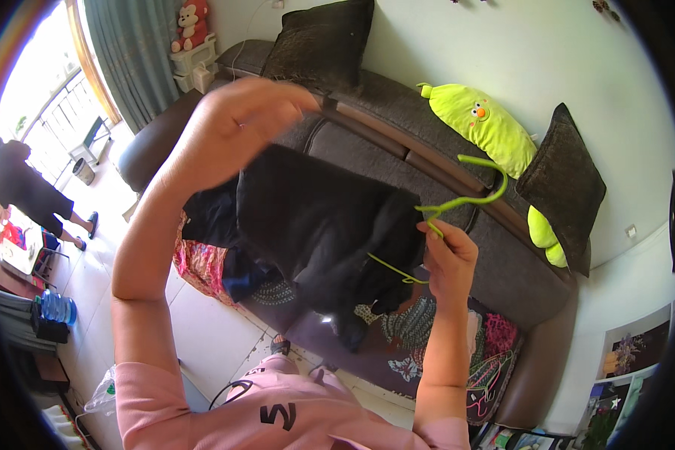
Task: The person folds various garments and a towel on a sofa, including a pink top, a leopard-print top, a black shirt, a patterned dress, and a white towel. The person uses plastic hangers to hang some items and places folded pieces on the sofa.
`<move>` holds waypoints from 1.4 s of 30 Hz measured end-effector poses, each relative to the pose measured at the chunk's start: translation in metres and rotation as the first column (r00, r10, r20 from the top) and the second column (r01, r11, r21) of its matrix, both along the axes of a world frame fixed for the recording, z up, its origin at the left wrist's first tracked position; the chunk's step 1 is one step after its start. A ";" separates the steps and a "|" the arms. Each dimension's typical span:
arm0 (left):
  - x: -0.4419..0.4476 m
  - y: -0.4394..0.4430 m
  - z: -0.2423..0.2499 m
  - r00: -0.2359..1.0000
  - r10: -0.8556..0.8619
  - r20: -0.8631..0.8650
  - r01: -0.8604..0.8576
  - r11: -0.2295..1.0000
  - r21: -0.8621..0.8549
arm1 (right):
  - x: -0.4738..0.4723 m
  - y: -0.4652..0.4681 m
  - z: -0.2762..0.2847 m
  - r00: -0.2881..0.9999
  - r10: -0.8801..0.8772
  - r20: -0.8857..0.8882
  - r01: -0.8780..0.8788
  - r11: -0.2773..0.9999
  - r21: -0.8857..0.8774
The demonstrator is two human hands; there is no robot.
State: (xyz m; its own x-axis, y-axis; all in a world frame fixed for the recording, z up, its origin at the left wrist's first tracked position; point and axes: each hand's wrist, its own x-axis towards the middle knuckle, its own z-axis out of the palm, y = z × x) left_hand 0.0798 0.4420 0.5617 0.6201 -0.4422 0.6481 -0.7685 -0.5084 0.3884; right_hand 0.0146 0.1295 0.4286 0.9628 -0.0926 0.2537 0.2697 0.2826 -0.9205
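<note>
My right hand (451, 260) pinches a lime-green clothes hanger (478, 198) just below its hook. A black garment (320, 208) hangs on the hanger, part of whose green bar shows in front of the cloth. Blurred, my left hand (244, 132) is raised above the garment's upper left corner with its fingers bent. Nothing shows in it, and whether its fingers touch cloth is hidden. Behind and below the garment, more dark clothes (211, 216) lie on the sofa's patterned cover (382, 360).
Several coloured hangers (489, 377) lie at the sofa's right end. A brown sofa (517, 270) carries dark cushions (565, 180) and a green plush pillow (484, 124). Another person (31, 188) stands at far left near a table (19, 247). A plastic bag (101, 391) sits at lower left.
</note>
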 end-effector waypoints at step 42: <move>0.046 0.084 0.003 0.837 0.261 0.481 -0.233 0.965 -0.118 | 0.026 0.072 0.090 0.978 -0.025 0.205 0.059 0.986 -0.158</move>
